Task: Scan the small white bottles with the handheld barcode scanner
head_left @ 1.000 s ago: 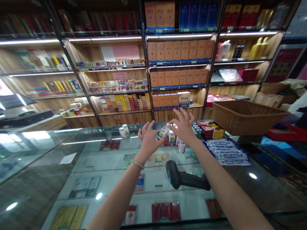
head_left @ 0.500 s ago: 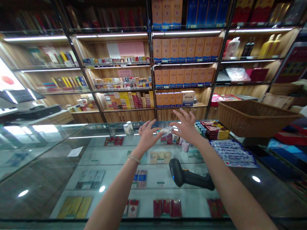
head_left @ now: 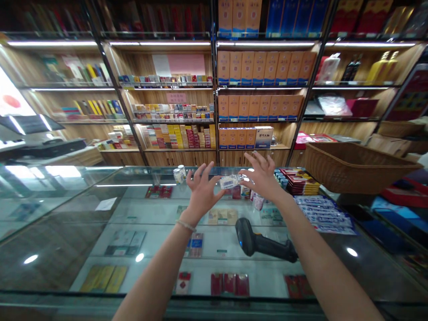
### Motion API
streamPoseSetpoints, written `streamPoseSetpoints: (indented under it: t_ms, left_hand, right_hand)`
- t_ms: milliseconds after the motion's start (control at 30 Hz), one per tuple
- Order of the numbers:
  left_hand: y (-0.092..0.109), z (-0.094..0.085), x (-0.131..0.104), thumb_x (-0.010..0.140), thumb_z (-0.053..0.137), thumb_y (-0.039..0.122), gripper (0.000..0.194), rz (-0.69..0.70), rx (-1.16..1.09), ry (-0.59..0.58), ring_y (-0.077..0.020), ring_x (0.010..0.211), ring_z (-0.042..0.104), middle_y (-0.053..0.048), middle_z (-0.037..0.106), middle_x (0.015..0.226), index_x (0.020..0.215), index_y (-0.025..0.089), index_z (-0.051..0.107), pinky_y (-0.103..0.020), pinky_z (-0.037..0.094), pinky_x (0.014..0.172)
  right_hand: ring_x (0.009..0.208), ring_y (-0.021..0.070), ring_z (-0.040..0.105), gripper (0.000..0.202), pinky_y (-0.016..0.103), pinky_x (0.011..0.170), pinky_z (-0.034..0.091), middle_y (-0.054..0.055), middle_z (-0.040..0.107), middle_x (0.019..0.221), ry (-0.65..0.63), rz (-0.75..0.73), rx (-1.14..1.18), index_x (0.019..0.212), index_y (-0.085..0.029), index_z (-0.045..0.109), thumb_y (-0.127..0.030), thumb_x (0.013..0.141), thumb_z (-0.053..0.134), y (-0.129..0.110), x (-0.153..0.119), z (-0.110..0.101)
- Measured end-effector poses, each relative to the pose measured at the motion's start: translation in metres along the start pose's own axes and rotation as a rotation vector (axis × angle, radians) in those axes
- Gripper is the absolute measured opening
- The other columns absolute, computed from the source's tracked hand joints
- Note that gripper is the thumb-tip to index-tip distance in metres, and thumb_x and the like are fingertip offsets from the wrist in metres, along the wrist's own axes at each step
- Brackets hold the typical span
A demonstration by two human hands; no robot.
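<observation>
Between my two hands, above the glass counter, is a small clear bottle (head_left: 229, 182) lying sideways, its white label with a barcode facing me. My left hand (head_left: 202, 189) has thumb and forefinger at the bottle's left end, the other fingers raised and spread. At the right end my right hand (head_left: 264, 180) pinches the bottle between thumb and forefinger. A black handheld barcode scanner (head_left: 264, 243) lies on the counter below my right hand. Small patterned containers (head_left: 257, 201) stand just behind and under my right hand, partly hidden.
The glass counter (head_left: 133, 218) displays flat packs beneath its top. Two small white cans (head_left: 179, 174) stand at its far edge. To the right are blue-and-white packets (head_left: 323, 214), stacked red-and-yellow boxes (head_left: 302, 181) and a wicker basket (head_left: 357, 167). Stocked shelves (head_left: 261, 91) line the back wall.
The bottle has been turned so its barcode label now faces me. My left hand has opened its upper fingers wider and shifted slightly; the right hand stays nearly in place.
</observation>
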State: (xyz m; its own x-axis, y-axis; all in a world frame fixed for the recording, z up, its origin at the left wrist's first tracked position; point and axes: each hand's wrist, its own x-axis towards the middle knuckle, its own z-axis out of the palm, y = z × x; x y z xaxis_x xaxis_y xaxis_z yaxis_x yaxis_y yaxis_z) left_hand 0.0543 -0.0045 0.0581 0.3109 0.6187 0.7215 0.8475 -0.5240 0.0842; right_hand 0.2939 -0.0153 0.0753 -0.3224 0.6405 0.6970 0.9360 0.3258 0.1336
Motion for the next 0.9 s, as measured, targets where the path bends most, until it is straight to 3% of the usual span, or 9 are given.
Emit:
streamPoseSetpoints:
  t_ms: [300, 600, 767, 833, 900]
  left_hand:
    - [0.001, 0.009, -0.016, 0.083, 0.072, 0.048, 0.031, 0.018, 0.011, 0.055, -0.0346, 0.147, 0.036, -0.004, 0.045, 0.159, 0.109, 0.031, 0.07, -0.058, 0.004, 0.125]
    - [-0.008, 0.023, -0.018, 0.076, 0.081, 0.045, 0.035, 0.11, -0.019, 0.209, -0.0354, 0.141, 0.043, -0.007, 0.05, 0.155, 0.106, 0.03, 0.071, -0.06, 0.012, 0.121]
    - [-0.009, 0.025, -0.019, 0.074, 0.083, 0.046, 0.037, 0.115, 0.011, 0.211, -0.0352, 0.14, 0.045, -0.008, 0.051, 0.155, 0.105, 0.03, 0.07, -0.061, 0.013, 0.12]
    - [-0.009, 0.026, -0.019, 0.073, 0.083, 0.046, 0.038, 0.115, 0.013, 0.206, -0.0352, 0.14, 0.045, -0.008, 0.051, 0.154, 0.105, 0.03, 0.07, -0.061, 0.014, 0.12]
    - [-0.009, 0.026, -0.02, 0.073, 0.083, 0.046, 0.038, 0.111, 0.008, 0.199, -0.0351, 0.14, 0.045, -0.008, 0.051, 0.154, 0.105, 0.03, 0.07, -0.061, 0.014, 0.12]
  right_hand:
    - [0.149, 0.0366, 0.03, 0.032, 0.067, 0.119, 0.013, 0.013, 0.042, 0.161, -0.027, -0.015, -0.149, 0.122, -0.027, 0.07, -0.034, 0.091, 0.07, -0.025, -0.013, -0.02]
    - [0.155, 0.0323, 0.018, 0.064, 0.058, 0.122, 0.018, 0.012, 0.028, 0.167, -0.246, 0.095, -0.039, 0.157, -0.023, 0.036, -0.051, 0.1, 0.045, -0.039, -0.099, -0.039]
    - [0.155, 0.0344, 0.019, 0.091, 0.059, 0.121, 0.023, 0.015, 0.029, 0.167, -0.498, 0.138, 0.159, 0.158, -0.022, 0.034, -0.072, 0.085, 0.058, -0.05, -0.144, -0.035]
    - [0.155, 0.0365, 0.02, 0.098, 0.06, 0.121, 0.022, 0.017, 0.029, 0.166, -0.541, 0.151, 0.198, 0.154, -0.021, 0.039, -0.072, 0.076, 0.069, -0.055, -0.152, -0.032]
    - [0.155, 0.0376, 0.021, 0.089, 0.061, 0.122, 0.02, 0.017, 0.031, 0.165, -0.533, 0.172, 0.195, 0.145, -0.021, 0.049, -0.066, 0.072, 0.076, -0.061, -0.155, -0.029]
